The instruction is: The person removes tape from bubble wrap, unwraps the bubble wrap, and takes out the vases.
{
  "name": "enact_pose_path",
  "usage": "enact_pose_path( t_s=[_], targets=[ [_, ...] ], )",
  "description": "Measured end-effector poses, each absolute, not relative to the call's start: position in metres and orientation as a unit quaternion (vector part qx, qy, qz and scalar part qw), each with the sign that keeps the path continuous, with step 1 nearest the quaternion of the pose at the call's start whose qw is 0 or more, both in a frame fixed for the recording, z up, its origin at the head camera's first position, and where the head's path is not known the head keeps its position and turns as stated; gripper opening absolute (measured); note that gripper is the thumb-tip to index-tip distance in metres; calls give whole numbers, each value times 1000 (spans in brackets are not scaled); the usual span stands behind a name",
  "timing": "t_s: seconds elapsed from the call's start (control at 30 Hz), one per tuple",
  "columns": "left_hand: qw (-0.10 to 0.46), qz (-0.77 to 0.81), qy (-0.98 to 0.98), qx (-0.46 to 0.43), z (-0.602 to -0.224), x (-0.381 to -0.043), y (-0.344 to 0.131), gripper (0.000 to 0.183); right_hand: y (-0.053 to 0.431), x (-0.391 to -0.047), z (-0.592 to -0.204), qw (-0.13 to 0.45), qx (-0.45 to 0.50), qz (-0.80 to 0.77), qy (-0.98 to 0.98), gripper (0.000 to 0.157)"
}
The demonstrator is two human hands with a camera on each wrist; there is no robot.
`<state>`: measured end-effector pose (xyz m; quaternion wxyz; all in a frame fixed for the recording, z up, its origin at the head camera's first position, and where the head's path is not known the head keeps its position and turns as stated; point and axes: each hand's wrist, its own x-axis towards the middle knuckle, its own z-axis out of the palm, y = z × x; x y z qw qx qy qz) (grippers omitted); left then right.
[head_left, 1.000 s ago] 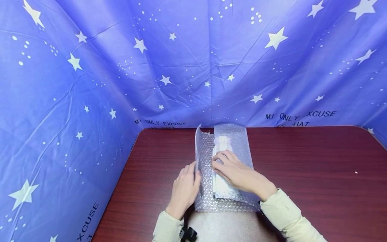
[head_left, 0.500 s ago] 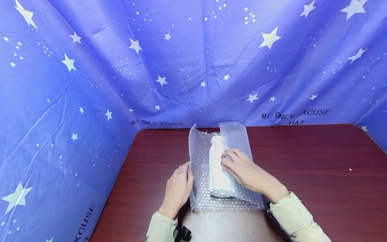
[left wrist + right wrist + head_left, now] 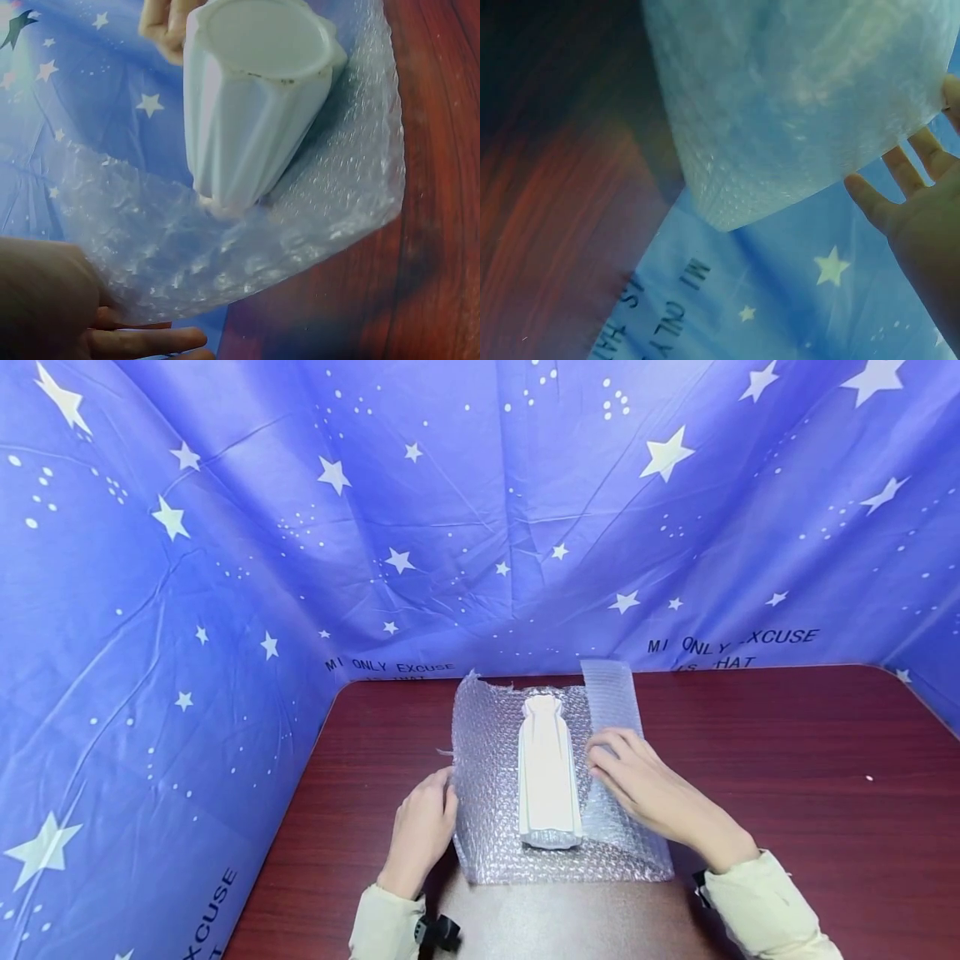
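Nearest, at the bottom of the head view: two cream sleeves [image 3: 761, 906], with a black wrist device [image 3: 437, 932] at the left cuff. Just beyond, at the left edge of some bubble wrap [image 3: 487, 793], a left hand [image 3: 420, 827], apparently in a narrow pinch on the sheet, with the thumb's contact hard to make out. Opposite, a right hand [image 3: 652, 785], with a raised flap of the same wrap held between thumb and fingers. Between the hands and apart from both, a white vase [image 3: 549, 768] lying on the wrap, base toward the person, neck away. Underneath, a dark red table [image 3: 787, 793]. Farthest, a blue curtain [image 3: 480, 527] with pale stars and black lettering.
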<state>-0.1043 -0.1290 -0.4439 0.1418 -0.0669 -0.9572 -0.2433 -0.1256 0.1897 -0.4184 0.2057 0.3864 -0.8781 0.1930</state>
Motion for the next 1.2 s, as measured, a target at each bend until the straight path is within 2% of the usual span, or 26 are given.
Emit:
enact_pose_path(
  t_s=[0.33,1.2],
  targets=[
    [152,-243,-955,-74,-449,-105,-136,26,214,-123,-423,216,365,211,-881,12],
    [135,-289,-946,-62,-450,-103,-152,26,258,-112,-437,231,332,215,-889,23]
  ],
)
